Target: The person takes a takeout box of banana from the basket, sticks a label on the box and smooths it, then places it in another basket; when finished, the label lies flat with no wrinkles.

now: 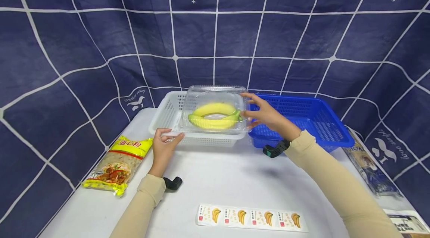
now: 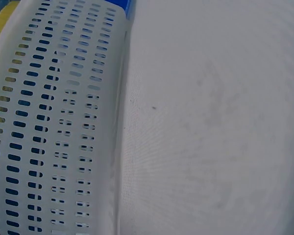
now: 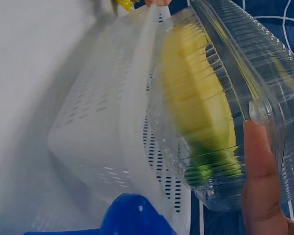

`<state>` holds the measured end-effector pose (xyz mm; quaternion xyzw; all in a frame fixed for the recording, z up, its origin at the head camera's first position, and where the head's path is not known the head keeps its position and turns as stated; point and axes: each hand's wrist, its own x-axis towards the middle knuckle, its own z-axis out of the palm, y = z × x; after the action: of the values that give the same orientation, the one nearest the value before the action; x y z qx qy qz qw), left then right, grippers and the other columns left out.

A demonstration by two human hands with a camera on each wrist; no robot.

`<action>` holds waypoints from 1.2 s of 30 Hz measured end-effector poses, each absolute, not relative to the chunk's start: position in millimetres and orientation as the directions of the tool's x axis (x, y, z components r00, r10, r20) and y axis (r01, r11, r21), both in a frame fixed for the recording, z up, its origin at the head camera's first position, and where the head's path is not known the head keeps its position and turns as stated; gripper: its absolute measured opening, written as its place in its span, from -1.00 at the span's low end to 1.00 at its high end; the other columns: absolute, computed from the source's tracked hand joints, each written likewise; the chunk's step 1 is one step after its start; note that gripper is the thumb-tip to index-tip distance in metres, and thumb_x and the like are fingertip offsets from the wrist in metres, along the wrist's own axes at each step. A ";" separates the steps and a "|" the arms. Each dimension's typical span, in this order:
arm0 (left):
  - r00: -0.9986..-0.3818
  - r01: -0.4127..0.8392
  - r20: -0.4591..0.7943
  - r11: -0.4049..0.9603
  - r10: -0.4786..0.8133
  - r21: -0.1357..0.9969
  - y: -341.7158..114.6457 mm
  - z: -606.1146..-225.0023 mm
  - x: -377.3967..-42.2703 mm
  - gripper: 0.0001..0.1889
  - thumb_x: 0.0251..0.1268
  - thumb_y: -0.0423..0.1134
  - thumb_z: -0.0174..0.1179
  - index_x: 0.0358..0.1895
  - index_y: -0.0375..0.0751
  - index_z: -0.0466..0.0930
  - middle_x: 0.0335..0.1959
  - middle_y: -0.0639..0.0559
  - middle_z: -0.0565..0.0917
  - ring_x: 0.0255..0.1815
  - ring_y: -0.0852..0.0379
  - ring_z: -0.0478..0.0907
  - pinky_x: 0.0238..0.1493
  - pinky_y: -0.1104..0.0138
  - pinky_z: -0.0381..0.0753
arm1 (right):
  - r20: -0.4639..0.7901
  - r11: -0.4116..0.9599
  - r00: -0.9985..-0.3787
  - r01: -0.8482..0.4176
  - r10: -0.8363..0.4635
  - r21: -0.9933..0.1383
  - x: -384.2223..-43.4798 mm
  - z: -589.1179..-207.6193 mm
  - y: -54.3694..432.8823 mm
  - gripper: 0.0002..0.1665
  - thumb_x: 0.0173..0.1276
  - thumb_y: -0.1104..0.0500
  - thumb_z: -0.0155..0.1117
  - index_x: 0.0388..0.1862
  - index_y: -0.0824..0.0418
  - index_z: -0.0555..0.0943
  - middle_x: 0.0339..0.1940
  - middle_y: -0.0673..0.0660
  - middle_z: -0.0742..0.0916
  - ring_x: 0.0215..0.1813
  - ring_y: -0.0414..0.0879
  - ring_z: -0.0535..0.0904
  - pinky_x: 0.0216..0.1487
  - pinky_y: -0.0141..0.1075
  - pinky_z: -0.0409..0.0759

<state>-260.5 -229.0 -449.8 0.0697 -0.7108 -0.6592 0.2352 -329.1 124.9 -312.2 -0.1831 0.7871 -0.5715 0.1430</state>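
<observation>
My right hand point(image 1: 267, 113) grips the right end of a clear plastic clamshell container point(image 1: 193, 100), its fingers spread around the edge. Two bananas point(image 1: 216, 109), yellow with green ends, show through the plastic. The container is over the white perforated basket point(image 1: 209, 141), tilted in the right wrist view, where one finger point(image 3: 259, 171) presses against its edge. At the basket's front left corner, my left hand point(image 1: 164, 150) holds the rim between thumb and fingers. The left wrist view mostly shows the basket's slotted wall point(image 2: 59, 117) and the white tabletop.
A blue basket point(image 1: 344, 139) stands directly right of the white one. To the left lies a yellow-and-clear food bag point(image 1: 115, 165). A strip of banana labels point(image 1: 252, 217) lies near the front. Dark packages point(image 1: 373, 167) and a printed pack point(image 1: 406, 223) are at the right edge.
</observation>
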 end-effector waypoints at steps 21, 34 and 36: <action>-0.877 0.216 0.241 0.106 -0.415 0.971 -227.0 -450.3 -260.9 -0.50 0.27 -0.41 0.56 0.12 -0.33 0.44 -0.49 0.30 0.72 -0.49 0.21 0.65 -0.47 0.49 0.51 | -0.058 0.265 -0.875 -0.082 -0.481 -0.961 -270.4 -326.3 181.4 -0.05 0.60 0.29 0.32 0.80 0.11 0.09 0.74 0.43 0.12 0.30 0.43 0.62 -0.25 -0.06 0.83; -0.877 0.207 0.240 0.125 -0.416 0.970 -227.9 -449.0 -260.4 -0.48 0.26 -0.38 0.58 0.13 -0.32 0.43 -0.51 0.34 0.71 -0.53 0.21 0.62 -0.50 0.49 0.46 | -0.024 0.232 -0.876 -0.102 -0.481 -0.967 -226.5 -335.6 211.6 -0.06 0.55 0.34 0.34 0.77 0.19 0.13 0.70 0.50 0.15 -0.17 -0.02 0.63 -0.32 -0.10 0.82; -0.878 0.208 0.240 0.120 -0.413 0.971 -227.7 -449.1 -260.5 -0.48 0.26 -0.38 0.58 0.13 -0.31 0.43 -0.51 0.34 0.71 -0.53 0.21 0.62 -0.50 0.49 0.46 | -0.017 0.227 -0.876 -0.107 -0.482 -0.968 -219.6 -337.7 215.7 -0.07 0.55 0.35 0.34 0.76 0.20 0.13 0.69 0.52 0.13 -0.23 -0.07 0.63 -0.33 -0.10 0.82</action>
<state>-260.5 -227.7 -449.1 0.0723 -0.7104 -0.6592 0.2357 -219.6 215.7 -337.7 -0.1918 0.7671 -0.5912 0.1586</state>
